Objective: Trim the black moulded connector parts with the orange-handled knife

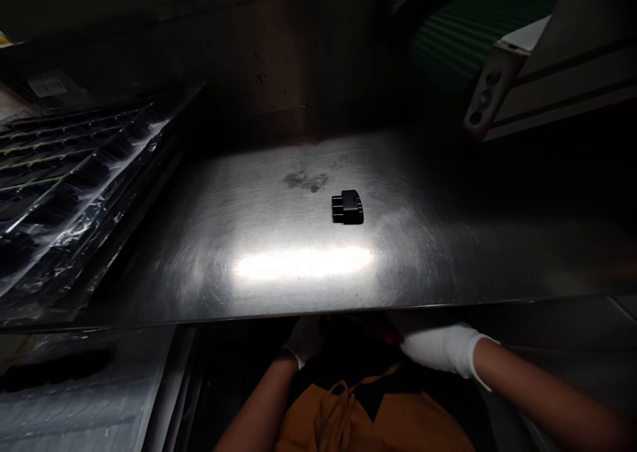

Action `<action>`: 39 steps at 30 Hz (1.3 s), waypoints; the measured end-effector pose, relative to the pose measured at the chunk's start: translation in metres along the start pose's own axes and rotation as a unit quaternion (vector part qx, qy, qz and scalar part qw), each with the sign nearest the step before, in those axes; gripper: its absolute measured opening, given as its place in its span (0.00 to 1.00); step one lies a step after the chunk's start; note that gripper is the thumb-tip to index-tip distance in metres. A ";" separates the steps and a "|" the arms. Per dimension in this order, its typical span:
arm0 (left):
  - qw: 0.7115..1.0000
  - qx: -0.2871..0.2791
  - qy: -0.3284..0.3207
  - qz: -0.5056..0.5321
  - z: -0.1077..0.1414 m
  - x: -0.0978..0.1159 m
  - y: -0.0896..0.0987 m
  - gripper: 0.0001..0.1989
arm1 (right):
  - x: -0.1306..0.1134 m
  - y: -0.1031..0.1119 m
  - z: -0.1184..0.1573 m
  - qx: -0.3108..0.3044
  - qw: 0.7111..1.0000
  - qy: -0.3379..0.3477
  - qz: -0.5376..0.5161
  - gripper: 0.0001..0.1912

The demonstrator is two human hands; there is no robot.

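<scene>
A small black plastic part (352, 207) with prongs on its left side lies on the shiny metal table (269, 226). Below the table's front edge is my left hand (304, 339), in a white glove, its fingers hidden in shadow and under the edge. My right hand (438, 347), also white-gloved, is under the same edge to the right; its fingertips are lost in the dark beside a small red spot. What either hand holds, if anything, cannot be made out.
Stacked black trays in clear plastic (74, 200) fill the table's left side. A metal profile (552, 87) juts in at the upper right, before a green ribbed surface (462, 34). More sheets or trays (84, 392) sit below the table at the lower left.
</scene>
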State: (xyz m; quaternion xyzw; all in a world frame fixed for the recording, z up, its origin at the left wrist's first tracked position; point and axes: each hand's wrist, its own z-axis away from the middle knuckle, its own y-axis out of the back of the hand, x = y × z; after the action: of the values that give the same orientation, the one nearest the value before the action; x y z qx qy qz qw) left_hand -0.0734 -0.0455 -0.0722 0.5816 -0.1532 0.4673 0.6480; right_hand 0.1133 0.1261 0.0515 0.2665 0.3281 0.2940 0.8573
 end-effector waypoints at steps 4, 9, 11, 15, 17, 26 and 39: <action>1.000 0.003 -0.013 -0.011 -0.001 -0.001 -0.001 0.15 | -0.002 0.002 0.001 -0.064 0.998 -0.004 0.019 0.12; 0.999 0.017 -0.017 -0.024 -0.002 -0.009 -0.004 0.23 | -0.002 0.001 0.001 -0.088 0.996 -0.008 0.029 0.15; 0.999 0.017 -0.021 -0.025 -0.002 -0.011 -0.005 0.24 | -0.001 0.000 0.000 -0.101 0.994 -0.001 0.029 0.14; 1.000 0.018 -0.014 -0.021 -0.004 -0.013 -0.006 0.20 | 0.000 0.000 -0.001 -0.068 0.996 0.003 0.065 0.14; 1.000 0.019 -0.006 -0.017 -0.004 -0.014 -0.007 0.16 | -0.001 0.001 -0.001 -0.094 0.994 0.001 0.048 0.13; 0.998 0.048 0.033 -0.011 -0.002 -0.019 -0.007 0.11 | 0.000 -0.004 -0.003 -0.051 0.999 -0.003 -0.001 0.12; 0.969 0.037 0.170 0.174 0.004 -0.022 0.005 0.13 | -0.009 -0.002 -0.002 -0.074 0.997 0.006 -0.016 0.15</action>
State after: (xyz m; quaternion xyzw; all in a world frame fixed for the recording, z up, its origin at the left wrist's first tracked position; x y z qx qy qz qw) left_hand -0.0871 -0.0587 -0.0841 0.4811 -0.1222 0.6707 0.5511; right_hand 0.1070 0.1195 0.0524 0.1955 0.3149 0.3054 0.8771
